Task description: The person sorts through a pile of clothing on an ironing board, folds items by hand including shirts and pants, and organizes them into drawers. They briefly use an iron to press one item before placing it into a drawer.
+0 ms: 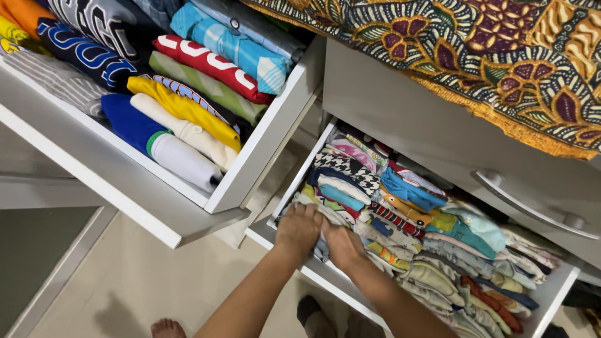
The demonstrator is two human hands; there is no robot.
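Both hands worked at the front-left corner of the lower drawer (566, 281), which stood pulled out below a second open drawer (206, 200) of rolled shirts. The left hand (299, 229) lay palm down on a folded garment (319, 249) in the front row, fingers curled over its top edge; the right hand (342, 245) pressed in just beside it, fingers buried among the cloth. Whether either hand actually pinched the garment or merely pushed on it could not be told, since the fingertips were hidden in the fabric.

The garment stood on edge between the drawer's front wall and the packed rows behind it, touching its neighbours on both sides. Handling it well appeared to call for keeping the fold flat and upright, one hand parting the neighbouring pieces while the other steadied the cloth, so the tight files of small clothes did not slump or unfold.

A patterned batik cloth (501, 62) hung over the dresser top above, and a bare foot (168, 327) showed on the tiled floor (131, 275).
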